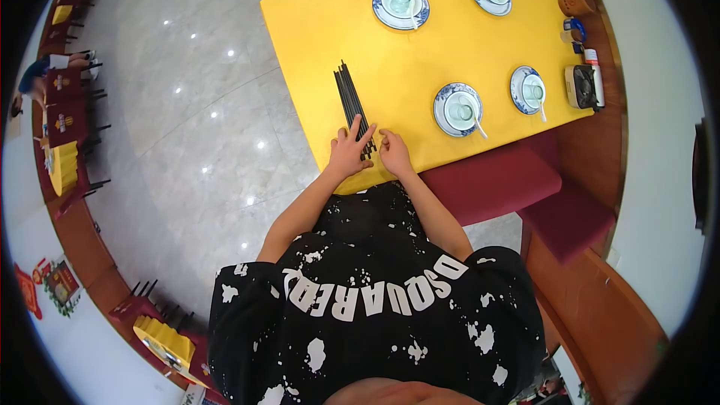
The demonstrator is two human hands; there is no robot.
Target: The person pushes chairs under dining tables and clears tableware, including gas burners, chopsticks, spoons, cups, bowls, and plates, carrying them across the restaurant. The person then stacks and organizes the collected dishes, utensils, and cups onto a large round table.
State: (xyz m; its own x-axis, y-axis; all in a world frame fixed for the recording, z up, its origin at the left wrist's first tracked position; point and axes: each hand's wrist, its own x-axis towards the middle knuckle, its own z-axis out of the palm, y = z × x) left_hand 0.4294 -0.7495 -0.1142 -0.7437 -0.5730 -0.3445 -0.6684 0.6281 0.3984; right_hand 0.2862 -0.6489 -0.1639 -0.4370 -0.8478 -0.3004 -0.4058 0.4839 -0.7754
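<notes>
A bundle of black chopsticks (348,97) lies on the yellow tablecloth (315,37) near the table's close corner. Across the lower part of the bundle rests my left hand (349,151), its fingers spread over the sticks. My right hand (394,156) is just to the right of the chopsticks' lower ends, with its fingers loosely bent and apart. I see nothing in it. The nearest place setting is a blue-and-white plate (442,123) with a bowl, a glass (463,112) and a white spoon (480,129), to the right of my hands.
More settings stand on plates (379,15) farther along the table. A portable stove (580,87), a spray can (595,79) and a brown container (575,4) line the wall side. A maroon bench (487,184) adjoins the table. Another person (37,71) is far left.
</notes>
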